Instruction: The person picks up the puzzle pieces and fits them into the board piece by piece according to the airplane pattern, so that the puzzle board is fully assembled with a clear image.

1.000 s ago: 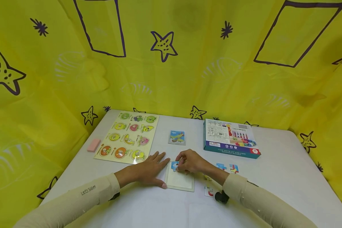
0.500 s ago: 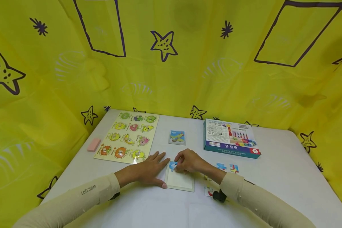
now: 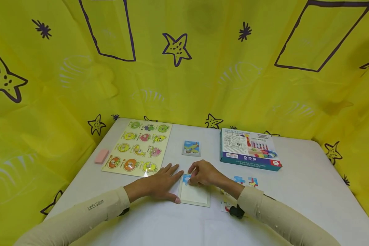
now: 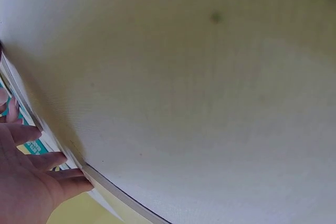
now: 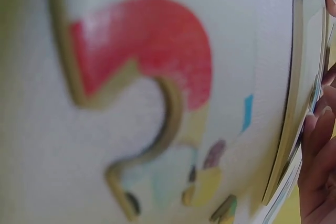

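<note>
My right hand (image 3: 204,173) pinches a blue-and-white jigsaw puzzle piece (image 3: 186,179) at the far left corner of a pale wooden puzzle tray (image 3: 194,194). Its fingertips partly hide the piece. Spread beside the tray's left edge, my left hand (image 3: 162,183) rests with straight fingers, the thumb at the near left corner. In the left wrist view the left hand's fingers (image 4: 47,162) lie extended along the white table. The right wrist view shows the tray's side (image 5: 290,98) and, close to the camera, a loose puzzle piece with a red arc (image 5: 178,30).
Right of the tray lie more loose pieces, including a blue one (image 3: 239,179) and a red-and-yellow one (image 3: 253,181). Behind are an airplane picture puzzle (image 3: 191,148) and a teal-edged toy box (image 3: 249,149). A fruit board (image 3: 138,147) and a pink block (image 3: 101,156) occupy the left.
My right hand has shifted slightly left, bringing the puzzle piece against the tray's far left corner. In the last half second it barely moves. The left hand stays where it was.
</note>
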A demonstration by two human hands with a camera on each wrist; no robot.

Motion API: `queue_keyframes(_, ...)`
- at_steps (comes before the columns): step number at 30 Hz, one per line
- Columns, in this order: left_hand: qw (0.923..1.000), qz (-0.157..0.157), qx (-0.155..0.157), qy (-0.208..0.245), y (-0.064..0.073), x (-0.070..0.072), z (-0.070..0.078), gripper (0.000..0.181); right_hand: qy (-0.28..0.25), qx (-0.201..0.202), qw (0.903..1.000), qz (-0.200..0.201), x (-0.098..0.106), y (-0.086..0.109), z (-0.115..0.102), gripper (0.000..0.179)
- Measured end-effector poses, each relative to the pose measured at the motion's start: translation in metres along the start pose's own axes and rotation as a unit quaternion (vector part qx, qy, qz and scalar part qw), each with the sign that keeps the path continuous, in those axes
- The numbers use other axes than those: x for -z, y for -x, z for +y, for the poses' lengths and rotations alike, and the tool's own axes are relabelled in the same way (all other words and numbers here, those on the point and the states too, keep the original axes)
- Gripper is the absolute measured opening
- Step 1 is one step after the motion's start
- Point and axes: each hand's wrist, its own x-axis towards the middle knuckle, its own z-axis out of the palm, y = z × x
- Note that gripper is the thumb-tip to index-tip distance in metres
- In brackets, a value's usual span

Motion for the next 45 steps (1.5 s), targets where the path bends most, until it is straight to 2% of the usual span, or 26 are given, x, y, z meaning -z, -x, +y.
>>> queue_keyframes(18,1.0,-0.003,0.001,-0.001,0.0,0.001,0.0,0.105,0.025,0.002,0.9996,0.009,-0.004,-0.002,-0.001,0.028)
queue_keyframes(25,0.9998,-0.007,-0.017,0.003,0.002,0.003,0.003,0.099,-0.007,0.022,0.9997,-0.002,0.0,0.002,0.004,0.032)
queue_keyframes(31,0.9993,-0.014,-0.034,-0.008,0.002,0.003,0.004,0.093,-0.034,0.084,0.9957,-0.02,0.011,0.009,0.018,0.032)
queue_keyframes(34,0.999,-0.02,-0.036,-0.016,0.003,0.003,0.005,0.092,-0.045,0.1,0.9937,-0.024,0.019,0.016,0.025,0.032)
queue_keyframes(39,0.9988,-0.024,-0.034,-0.025,0.002,0.001,0.005,0.091,-0.069,0.092,0.9933,-0.011,0.037,0.031,0.039,0.034)
queue_keyframes(45,0.9984,-0.028,-0.035,-0.034,0.002,-0.001,0.004,0.091,-0.054,0.072,0.9955,0.029,0.06,0.049,0.058,0.035)
